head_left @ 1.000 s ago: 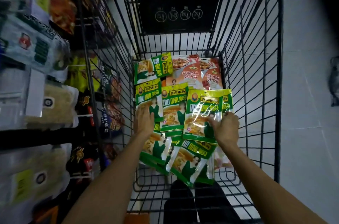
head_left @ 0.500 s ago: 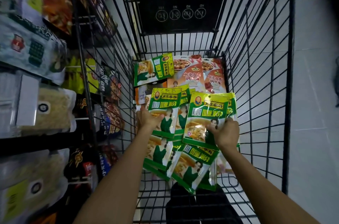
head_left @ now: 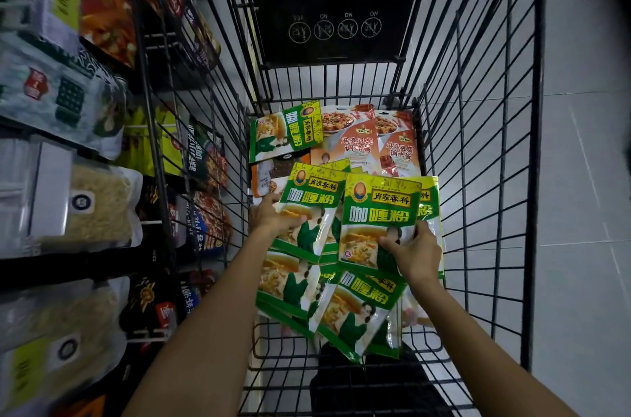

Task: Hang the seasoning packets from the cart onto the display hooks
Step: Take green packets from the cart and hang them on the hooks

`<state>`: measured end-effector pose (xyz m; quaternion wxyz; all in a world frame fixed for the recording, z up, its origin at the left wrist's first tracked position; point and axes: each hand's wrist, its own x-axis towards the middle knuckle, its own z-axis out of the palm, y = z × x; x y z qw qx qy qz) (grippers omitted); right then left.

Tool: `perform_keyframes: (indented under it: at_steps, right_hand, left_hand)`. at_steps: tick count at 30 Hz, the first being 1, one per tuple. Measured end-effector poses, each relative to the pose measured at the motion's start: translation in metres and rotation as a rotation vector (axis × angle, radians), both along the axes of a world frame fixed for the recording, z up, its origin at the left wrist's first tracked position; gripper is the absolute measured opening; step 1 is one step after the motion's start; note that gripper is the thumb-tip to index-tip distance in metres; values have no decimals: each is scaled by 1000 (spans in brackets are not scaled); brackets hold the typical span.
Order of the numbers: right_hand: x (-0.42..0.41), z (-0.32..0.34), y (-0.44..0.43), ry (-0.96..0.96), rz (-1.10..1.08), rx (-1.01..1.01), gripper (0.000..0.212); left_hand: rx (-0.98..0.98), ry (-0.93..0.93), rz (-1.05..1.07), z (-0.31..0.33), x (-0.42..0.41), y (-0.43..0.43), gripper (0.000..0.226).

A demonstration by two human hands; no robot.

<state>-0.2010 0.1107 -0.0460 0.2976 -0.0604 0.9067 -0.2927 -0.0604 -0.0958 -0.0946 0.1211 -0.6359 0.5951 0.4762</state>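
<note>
Both my hands are down inside the black wire cart (head_left: 478, 177). My left hand (head_left: 273, 217) grips a green curry-powder packet (head_left: 310, 198) by its lower left edge, thumb on its front. My right hand (head_left: 415, 254) pinches a second green packet (head_left: 379, 211), with more green packets stacked behind it. Both held packets are lifted above the pile. Several more green packets (head_left: 355, 310) lie below on the cart floor. Another green packet (head_left: 285, 131) and two orange-red sauce packets (head_left: 355, 140) lie at the far end.
Display shelving on the left carries hanging bags: pale noodle packs (head_left: 99, 205), dark spice packets (head_left: 205, 157) and red boxes (head_left: 99, 3). The cart's black child-seat flap (head_left: 334, 17) stands upright at the far end. Grey tiled floor (head_left: 580, 211) runs along the right.
Both hands have raised their green packets up off the pile and toward me. The left hand went from resting on the pile to gripping a lifted packet.
</note>
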Motion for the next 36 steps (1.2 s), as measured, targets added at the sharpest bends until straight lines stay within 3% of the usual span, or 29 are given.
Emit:
perform_keyframes:
  at_steps: [3,11,18,22,27,32,36]
  right_hand:
    - [1,-1,0,0,8,-8,38]
    - [1,4,5,-45,-15,-57,33]
    - [1,19,8,-230,-170,-186,21]
    - [-1,41,5,-323,-240,-276,7]
    - [-13,99,-7,-387,-111,-359,20]
    - [-24,184,-32,-528,9,-543,18]
    - [-17,258,-61,-521,238,-679,12]
  left_hand:
    - [-6,15,-30,-3,-1,-4,72]
    - [-298,52,-68,11,-10,11,70]
    - [-194,126,-77,40,-9,8,70]
    - [-36,235,-2,66,-1,13,48]
    - [-58,431,127,131,14,17,13]
    - [-195,590,320,223,39,17,32]
    - [-412,673,416,312,69,28,24]
